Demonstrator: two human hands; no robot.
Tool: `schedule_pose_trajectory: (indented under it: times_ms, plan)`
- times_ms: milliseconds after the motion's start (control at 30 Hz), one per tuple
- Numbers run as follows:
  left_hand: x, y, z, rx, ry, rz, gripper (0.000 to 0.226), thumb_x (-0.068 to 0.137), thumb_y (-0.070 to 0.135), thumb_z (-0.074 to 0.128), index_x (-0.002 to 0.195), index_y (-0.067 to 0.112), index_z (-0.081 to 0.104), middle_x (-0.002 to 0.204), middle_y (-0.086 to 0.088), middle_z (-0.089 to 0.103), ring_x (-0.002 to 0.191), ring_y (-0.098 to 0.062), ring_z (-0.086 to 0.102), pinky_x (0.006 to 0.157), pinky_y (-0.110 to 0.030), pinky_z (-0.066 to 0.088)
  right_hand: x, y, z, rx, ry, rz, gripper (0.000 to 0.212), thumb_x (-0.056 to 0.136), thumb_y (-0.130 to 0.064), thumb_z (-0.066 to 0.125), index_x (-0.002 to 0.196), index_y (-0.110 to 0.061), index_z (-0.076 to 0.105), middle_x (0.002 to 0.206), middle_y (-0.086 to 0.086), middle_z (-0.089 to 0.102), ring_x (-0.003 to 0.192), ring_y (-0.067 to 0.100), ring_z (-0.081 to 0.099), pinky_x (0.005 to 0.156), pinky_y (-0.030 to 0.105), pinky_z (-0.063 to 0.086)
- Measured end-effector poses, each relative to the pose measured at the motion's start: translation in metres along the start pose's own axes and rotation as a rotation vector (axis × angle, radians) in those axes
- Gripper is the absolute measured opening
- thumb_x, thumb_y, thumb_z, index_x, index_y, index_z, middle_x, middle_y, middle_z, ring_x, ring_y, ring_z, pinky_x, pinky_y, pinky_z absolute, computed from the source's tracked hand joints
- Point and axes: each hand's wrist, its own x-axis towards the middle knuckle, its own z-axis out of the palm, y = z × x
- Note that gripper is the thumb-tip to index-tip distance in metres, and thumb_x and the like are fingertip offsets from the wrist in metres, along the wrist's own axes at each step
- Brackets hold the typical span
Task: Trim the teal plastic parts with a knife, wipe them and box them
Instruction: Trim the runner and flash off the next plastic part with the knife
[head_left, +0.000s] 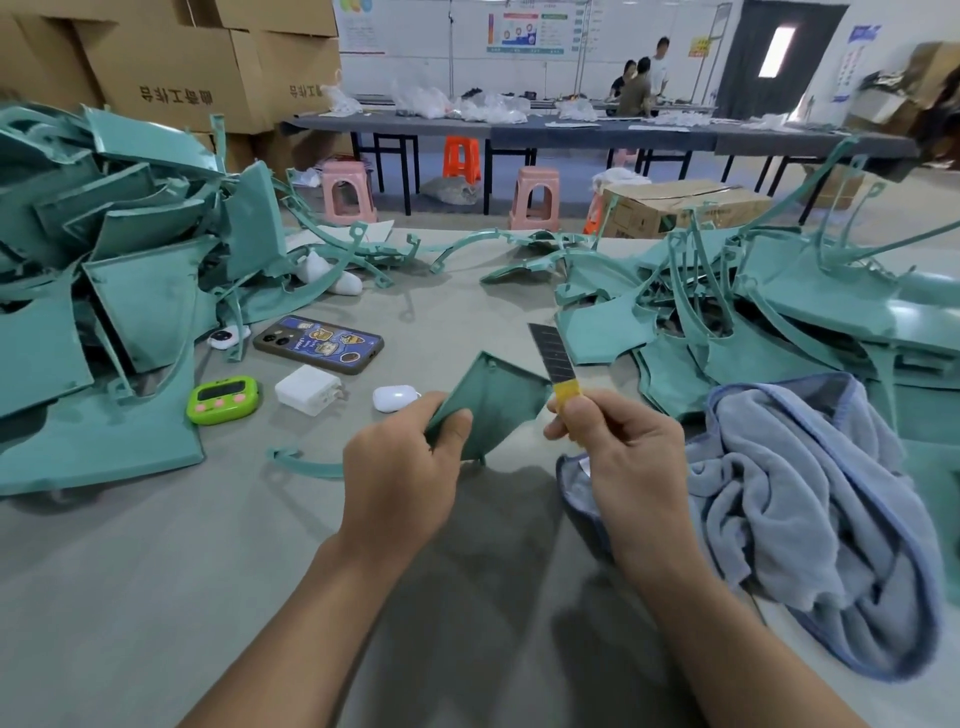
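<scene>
Spreading across the whole view, the grey bench (156, 597) carries everything. A large heap of teal plastic panels (119, 270) fills its 9 to 10 o'clock side, and a second teal heap (779, 312) of panels and curved strips lies at 2 o'clock. A crumpled blue-grey towel (810, 499) sits at 4 o'clock, touching the right wrist.

At centre, the left hand (400, 483) grips a fan-shaped teal plastic part (493, 405) by its lower corner, fingers (457, 421) curled round it, lifted off the bench. The right hand (634, 467) pinches a yellow-handled utility knife (558, 364), blade up against the part's 3 o'clock edge.

At 10 o'clock from the hands lie a phone in a dark-blue sticker case (319, 344), a green digital timer (223, 400), a white charger block (307, 389) and a white earbud case (393, 397).
</scene>
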Motion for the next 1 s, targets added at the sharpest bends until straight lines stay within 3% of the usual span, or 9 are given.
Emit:
schedule_pose_trajectory:
  times_ms: [200, 300, 400, 500, 600, 767, 833, 933, 1000]
  plan:
    - [-0.001, 0.006, 0.006, 0.073, -0.015, -0.118, 0.024, 0.094, 0.026, 0.067, 0.074, 0.018, 0.056, 0.057, 0.003, 0.049, 0.058, -0.031, 0.037, 0.055, -0.031, 0.029, -0.005, 0.005, 0.023, -0.060, -0.058, 0.001, 0.021, 0.100, -0.020, 0.061, 0.083, -0.019, 0.074, 0.068, 0.004, 0.073, 0.058, 0.019, 0.058, 0.059, 0.037, 0.050]
    - [-0.001, 0.010, 0.008, 0.079, -0.010, -0.150, 0.025, 0.095, 0.027, 0.065, 0.075, 0.017, 0.055, 0.061, -0.004, 0.056, 0.060, -0.032, 0.037, 0.057, -0.033, 0.026, -0.002, 0.018, 0.024, -0.228, -0.086, 0.119, 0.025, 0.099, -0.027, 0.059, 0.078, -0.020, 0.072, 0.063, -0.001, 0.072, 0.048, 0.010, 0.055, 0.049, 0.027, 0.046]
    - [0.000, 0.009, 0.008, 0.070, -0.020, -0.207, 0.029, 0.096, 0.029, 0.063, 0.073, 0.016, 0.051, 0.060, -0.001, 0.051, 0.063, -0.035, 0.038, 0.059, -0.034, 0.024, 0.009, 0.027, 0.014, -0.521, 0.056, 0.326, 0.034, 0.095, -0.025, 0.057, 0.064, -0.016, 0.070, 0.054, -0.005, 0.069, 0.044, 0.003, 0.054, 0.050, 0.022, 0.043]
    - [0.000, 0.012, 0.006, 0.075, -0.044, -0.214, 0.032, 0.097, 0.029, 0.062, 0.071, 0.019, 0.044, 0.056, 0.005, 0.039, 0.063, -0.032, 0.033, 0.058, -0.035, 0.022, 0.013, 0.023, 0.011, -0.289, 0.098, 0.300, 0.032, 0.093, -0.023, 0.057, 0.066, -0.012, 0.069, 0.057, 0.003, 0.069, 0.049, 0.015, 0.056, 0.055, 0.034, 0.049]
    - [0.000, 0.011, 0.006, 0.084, -0.045, -0.207, 0.033, 0.097, 0.030, 0.061, 0.071, 0.023, 0.043, 0.058, 0.004, 0.041, 0.062, -0.030, 0.034, 0.058, -0.034, 0.023, 0.000, 0.015, 0.025, -0.105, -0.094, 0.085, 0.024, 0.092, -0.031, 0.057, 0.077, -0.017, 0.069, 0.060, 0.004, 0.069, 0.046, 0.014, 0.053, 0.046, 0.028, 0.044]
    - [0.001, 0.007, 0.007, 0.071, -0.057, -0.243, 0.033, 0.097, 0.031, 0.059, 0.071, 0.019, 0.044, 0.054, 0.008, 0.036, 0.063, -0.030, 0.035, 0.058, -0.038, 0.014, 0.015, 0.029, 0.016, -0.525, 0.040, 0.349, 0.035, 0.093, -0.028, 0.054, 0.064, -0.013, 0.069, 0.053, -0.003, 0.067, 0.042, 0.007, 0.052, 0.054, 0.029, 0.043]
    - [0.000, 0.007, 0.007, 0.063, -0.051, -0.215, 0.033, 0.097, 0.030, 0.060, 0.071, 0.020, 0.044, 0.054, 0.009, 0.035, 0.061, -0.029, 0.035, 0.056, -0.036, 0.016, 0.020, 0.031, 0.005, -0.366, 0.092, 0.423, 0.038, 0.096, -0.022, 0.055, 0.062, -0.009, 0.068, 0.051, 0.001, 0.065, 0.044, 0.015, 0.052, 0.055, 0.031, 0.042]
    - [-0.002, 0.007, 0.008, 0.060, -0.021, -0.155, 0.028, 0.096, 0.027, 0.062, 0.073, 0.019, 0.050, 0.054, 0.004, 0.045, 0.058, -0.034, 0.041, 0.055, -0.032, 0.022, 0.017, 0.019, 0.003, -0.066, 0.135, 0.283, 0.030, 0.098, -0.019, 0.060, 0.071, -0.011, 0.071, 0.061, 0.002, 0.067, 0.050, 0.014, 0.052, 0.050, 0.032, 0.041]
    - [-0.005, 0.008, 0.008, 0.070, -0.004, -0.090, 0.020, 0.096, 0.029, 0.061, 0.079, 0.018, 0.061, 0.056, -0.002, 0.056, 0.057, -0.040, 0.049, 0.055, -0.031, 0.029, 0.015, 0.005, 0.001, 0.031, 0.022, 0.137, 0.021, 0.092, -0.018, 0.068, 0.073, -0.014, 0.077, 0.092, -0.007, 0.075, 0.077, 0.002, 0.066, 0.064, 0.025, 0.049]
